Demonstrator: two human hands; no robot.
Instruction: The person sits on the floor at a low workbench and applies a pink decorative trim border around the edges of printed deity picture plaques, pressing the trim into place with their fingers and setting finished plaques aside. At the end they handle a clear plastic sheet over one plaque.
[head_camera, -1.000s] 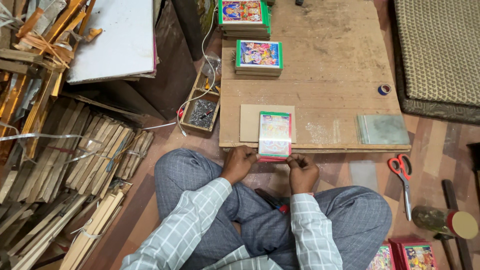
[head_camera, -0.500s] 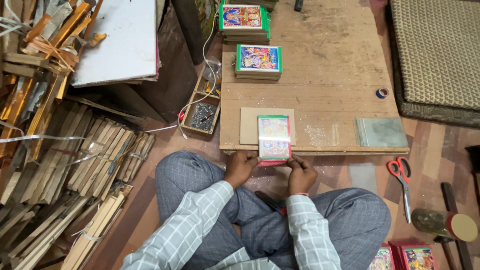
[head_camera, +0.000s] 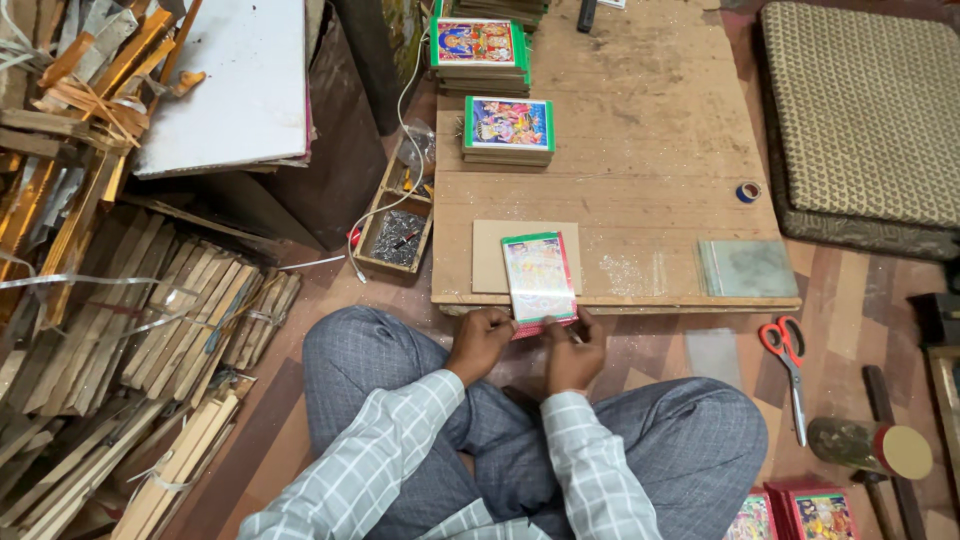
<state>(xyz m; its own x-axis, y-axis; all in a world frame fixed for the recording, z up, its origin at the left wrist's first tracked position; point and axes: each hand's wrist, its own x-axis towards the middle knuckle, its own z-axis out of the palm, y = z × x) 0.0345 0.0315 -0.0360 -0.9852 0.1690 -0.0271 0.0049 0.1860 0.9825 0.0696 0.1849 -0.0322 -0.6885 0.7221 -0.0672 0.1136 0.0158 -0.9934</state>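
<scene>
Fingers of both hands pinch the near end of a small framed colour print (head_camera: 538, 280), left hand (head_camera: 482, 340) at its near-left corner, right hand (head_camera: 573, 350) at near-right. Print lies at the near edge of the wooden board (head_camera: 650, 150), overlapping a plain cardboard sheet (head_camera: 488, 255). Glass pane (head_camera: 748, 268) near the board's near-right corner; two print stacks (head_camera: 508, 128) toward the far edge. Red-handled scissors (head_camera: 787, 350) on the floor, right.

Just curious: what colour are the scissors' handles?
Red, on the scissors at the right of the head view.
</scene>
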